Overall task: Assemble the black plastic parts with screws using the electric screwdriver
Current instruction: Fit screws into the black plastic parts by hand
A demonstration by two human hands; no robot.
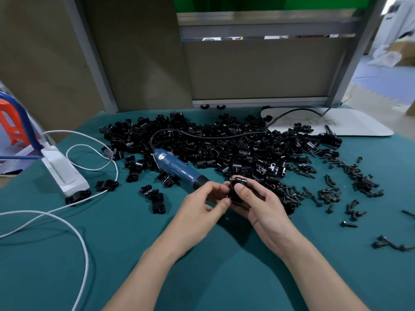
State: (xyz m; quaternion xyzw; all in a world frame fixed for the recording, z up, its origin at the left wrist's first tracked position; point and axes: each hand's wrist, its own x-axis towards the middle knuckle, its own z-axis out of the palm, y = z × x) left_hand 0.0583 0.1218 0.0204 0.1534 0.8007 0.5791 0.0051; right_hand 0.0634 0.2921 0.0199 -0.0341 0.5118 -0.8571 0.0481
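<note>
Both hands meet over the middle of the green table around a small black plastic part (pixel 236 189). My left hand (pixel 203 204) pinches its left side with curled fingers. My right hand (pixel 258 203) cups it from below, thumb pressed on top. The blue electric screwdriver (pixel 179 170) lies on the table just left of and behind the hands, tip toward them, held by neither hand. A big heap of black plastic parts (pixel 224 142) spreads behind. Loose black screws (pixel 332 191) lie scattered to the right.
A white power strip (pixel 64 170) with white cables (pixel 67 218) sits at the left. The screwdriver's black cord (pixel 213 136) runs over the heap toward a white board (pixel 350 122) at the back right. A few assembled black parts (pixel 155 196) lie left of the hands. Grey panels stand behind.
</note>
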